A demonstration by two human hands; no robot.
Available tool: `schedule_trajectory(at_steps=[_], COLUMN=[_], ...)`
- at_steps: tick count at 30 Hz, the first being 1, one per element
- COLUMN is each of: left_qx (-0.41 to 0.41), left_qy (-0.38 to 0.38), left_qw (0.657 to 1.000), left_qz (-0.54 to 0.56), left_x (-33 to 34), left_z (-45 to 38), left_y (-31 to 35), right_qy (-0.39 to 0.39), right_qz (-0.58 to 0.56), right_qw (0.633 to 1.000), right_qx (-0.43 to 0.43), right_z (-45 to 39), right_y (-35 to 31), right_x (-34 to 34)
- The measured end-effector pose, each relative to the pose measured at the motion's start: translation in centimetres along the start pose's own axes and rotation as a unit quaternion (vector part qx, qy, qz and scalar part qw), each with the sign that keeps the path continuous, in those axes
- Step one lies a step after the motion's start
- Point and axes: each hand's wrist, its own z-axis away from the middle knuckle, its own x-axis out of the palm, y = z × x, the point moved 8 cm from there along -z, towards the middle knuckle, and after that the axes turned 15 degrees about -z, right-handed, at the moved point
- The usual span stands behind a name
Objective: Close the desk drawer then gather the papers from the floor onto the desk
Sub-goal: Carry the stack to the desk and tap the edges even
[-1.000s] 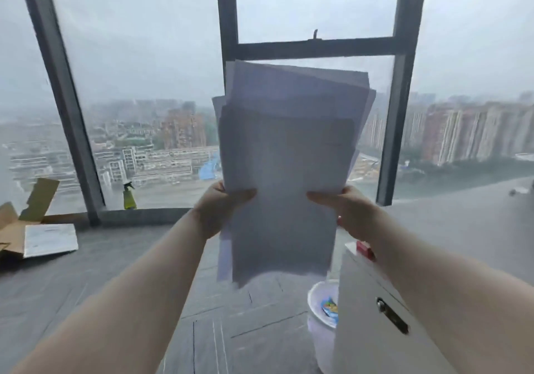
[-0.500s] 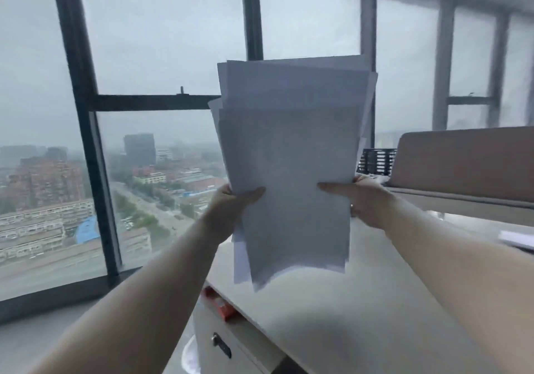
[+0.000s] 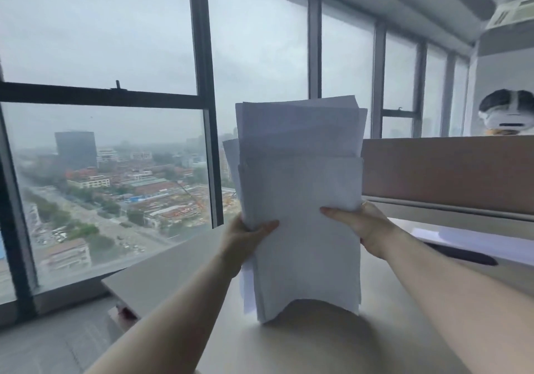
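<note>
A loose stack of white papers [image 3: 300, 188] stands upright in front of me, its sheets uneven at the top. My left hand [image 3: 245, 236] grips its left edge and my right hand [image 3: 359, 227] grips its right edge. The stack's lower edge rests on or just above the pale desk top [image 3: 179, 261] and bows upward in the middle. The drawer is hidden below the desk's near left corner, where only a bit of red [image 3: 122, 311] shows.
A tan partition panel [image 3: 445, 171] runs along the desk's far side. A flat white sheet [image 3: 474, 240] and a dark pen [image 3: 462, 255] lie on the desk at right. Tall windows [image 3: 101, 171] and grey floor [image 3: 43, 344] lie to the left.
My view has swung right, from the floor and bin to over the desk. Both hands have lowered the paper stack down to the desk top, and its lower edge now bows.
</note>
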Motion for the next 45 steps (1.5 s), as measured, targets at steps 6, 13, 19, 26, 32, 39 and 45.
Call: schedule_trajectory(at_steps=[6,13,19,26,32,39,45], left_qx=[-0.038,-0.001,0.001,0.018,0.019,0.002,0.002], left_qy=[0.053,0.056,0.142,0.145,0.141,0.056,0.135], left_qw=[0.997,0.998,0.989,0.989,0.99,0.998,0.99], left_qz=[0.05,0.02,0.032,0.013,0.006,0.015,-0.037], left_x=[0.0,0.5,-0.6,-1.1,-0.8,1.5,1.3], left_z=[-0.3,-1.9,-1.7,-2.1,-2.3,-3.1,-3.9], left_y=[-0.8,0.6,-0.4,0.8,1.5,-0.2,-0.5], right_qy=[0.038,0.049,0.022,0.047,0.076,0.022,0.097], right_qz=[-0.043,-0.012,-0.037,-0.016,0.012,-0.003,-0.016], right_qw=[0.998,0.997,0.996,0.993,0.986,0.997,0.993], right_qx=[-0.022,-0.058,-0.073,-0.109,-0.15,-0.075,-0.062], right_z=[-0.9,-1.2,-0.6,-1.0,-1.6,-1.7,-2.4], right_y=[0.4,-1.3,-0.7,-1.1,-2.4,-0.8,0.6], right_x=[0.6,-0.5,-1.3,-0.9,-0.2,0.2,0.0])
